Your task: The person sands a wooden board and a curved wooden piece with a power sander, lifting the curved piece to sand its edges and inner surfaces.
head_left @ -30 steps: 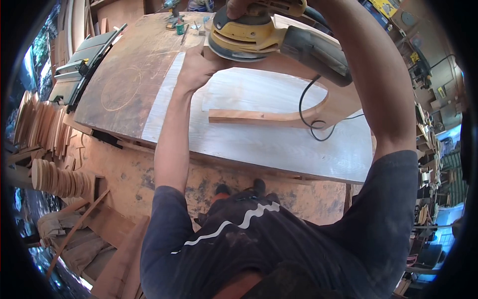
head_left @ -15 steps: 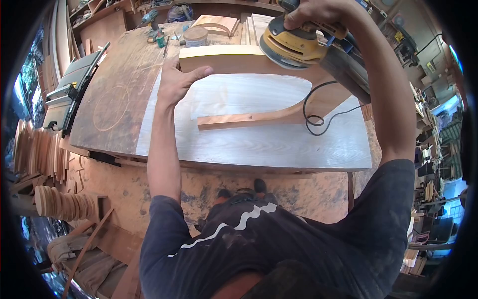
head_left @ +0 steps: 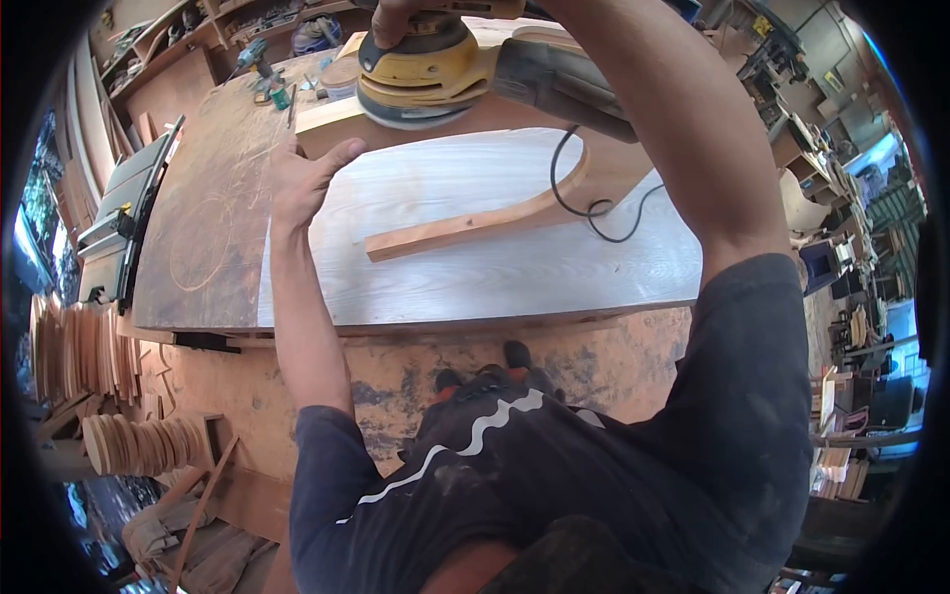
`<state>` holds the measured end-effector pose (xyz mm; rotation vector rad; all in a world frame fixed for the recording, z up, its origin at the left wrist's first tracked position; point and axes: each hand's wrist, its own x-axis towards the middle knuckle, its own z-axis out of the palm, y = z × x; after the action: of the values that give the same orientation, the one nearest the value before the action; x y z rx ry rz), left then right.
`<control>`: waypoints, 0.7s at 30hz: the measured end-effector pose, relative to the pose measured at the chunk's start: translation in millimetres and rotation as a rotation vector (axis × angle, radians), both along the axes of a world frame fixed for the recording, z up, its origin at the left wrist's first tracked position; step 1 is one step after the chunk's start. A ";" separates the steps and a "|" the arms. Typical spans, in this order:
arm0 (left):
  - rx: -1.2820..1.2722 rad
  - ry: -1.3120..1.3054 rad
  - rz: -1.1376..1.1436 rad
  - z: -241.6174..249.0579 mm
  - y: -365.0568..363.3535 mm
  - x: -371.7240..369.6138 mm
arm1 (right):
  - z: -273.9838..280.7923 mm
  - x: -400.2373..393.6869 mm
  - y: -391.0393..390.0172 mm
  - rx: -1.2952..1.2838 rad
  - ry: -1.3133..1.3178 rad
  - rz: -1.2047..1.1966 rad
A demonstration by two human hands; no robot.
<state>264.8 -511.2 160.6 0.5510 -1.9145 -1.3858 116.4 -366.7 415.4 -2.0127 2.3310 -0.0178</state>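
A yellow and black orbital sander sits on the top edge of a curved wooden frame piece. My right hand, partly cut off by the upper frame edge, is closed over the sander's top. My left hand grips the left end of the piece's far rail, thumb along the near face and fingers mostly hidden behind it. A dark dust tube runs rightward from the sander, below my right forearm. The lower arm of the piece rests on a pale grey board.
A black cord loops over the wood. On the brown worktable, a drill, a small green bottle and a round tub stand at the back. Stacked wood discs and slats lie left.
My right hand has moved the sander leftward along the top edge, closer to my left hand. The left hand keeps its hold on the rail end. The whole view has shifted slightly.
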 end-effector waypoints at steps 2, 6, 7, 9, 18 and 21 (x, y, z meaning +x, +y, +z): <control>0.032 0.091 -0.063 -6.7 -5.9 -0.6 | 9.1 -14.4 8.5 0.071 -0.002 -0.047; 0.057 0.049 -0.086 -4.9 -8.6 0.0 | -2.7 -50.2 55.4 -0.060 0.046 -0.225; 0.030 0.017 -0.043 -3.1 -7.2 -0.3 | -3.9 -60.8 67.3 -0.062 0.043 -0.240; -0.033 -0.049 -0.023 11.8 -3.2 4.6 | -4.1 -79.8 91.1 -0.051 0.023 -0.325; -1.126 -0.173 -0.010 90.7 82.5 -65.0 | -3.6 -112.6 149.7 -0.076 -0.136 -0.586; -1.075 -0.712 -0.170 91.8 108.7 -95.6 | -4.2 -115.0 154.6 -0.111 -0.112 -0.599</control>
<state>169.1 -402.5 252.4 0.3342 -2.9268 -0.0392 1.5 -212.2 411.2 -1.2319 2.8027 -0.2823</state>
